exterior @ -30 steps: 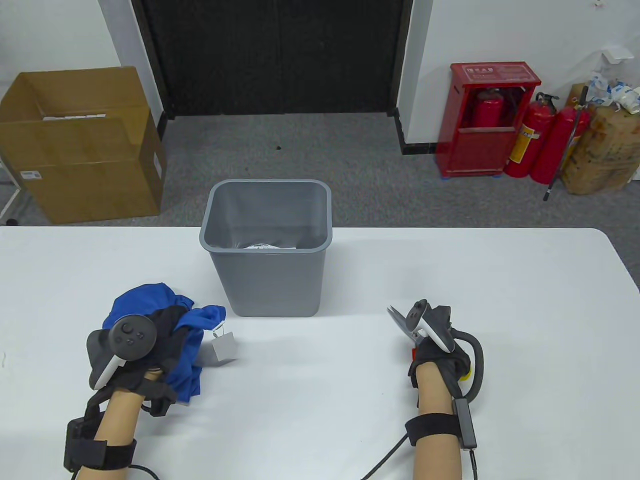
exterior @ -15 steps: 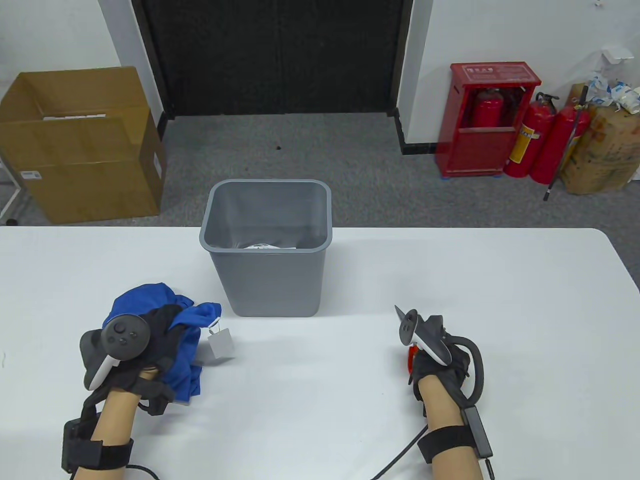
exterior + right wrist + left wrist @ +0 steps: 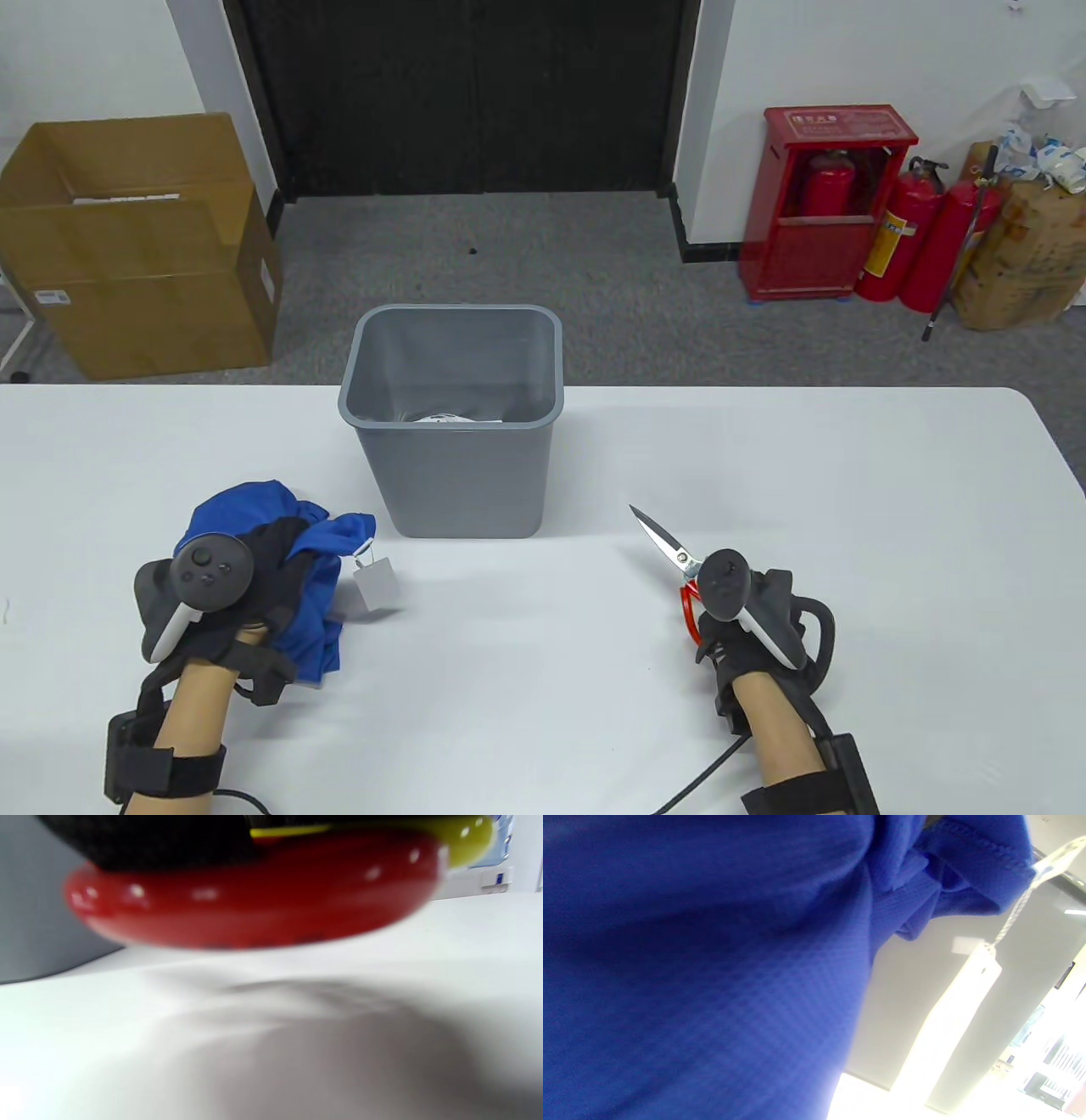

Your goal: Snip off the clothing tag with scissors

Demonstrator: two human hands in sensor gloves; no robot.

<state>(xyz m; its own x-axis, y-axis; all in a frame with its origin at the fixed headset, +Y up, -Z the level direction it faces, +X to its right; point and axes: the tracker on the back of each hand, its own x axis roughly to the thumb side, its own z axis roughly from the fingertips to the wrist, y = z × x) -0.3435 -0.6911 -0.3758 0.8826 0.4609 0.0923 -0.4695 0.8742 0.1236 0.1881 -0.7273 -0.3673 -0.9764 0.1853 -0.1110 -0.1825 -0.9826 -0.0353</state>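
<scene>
My left hand grips a bunched blue garment and holds it up at the table's left. A white tag hangs from it on a thin string, clear of the table. In the left wrist view the blue cloth fills the frame and the tag dangles at the right. My right hand holds red-handled scissors, blades together, pointing up-left toward the bin. The red handle fills the top of the right wrist view, above the table.
A grey plastic bin stands at the table's far middle, between the hands, with white scraps inside. The white table runs wide to the right. On the floor beyond stand a cardboard box and red fire extinguishers.
My right hand has drawn back toward me and turned, so the scissor blades now show in full, pointing up-left. My left hand and the garment have barely moved; the tag swung slightly.
</scene>
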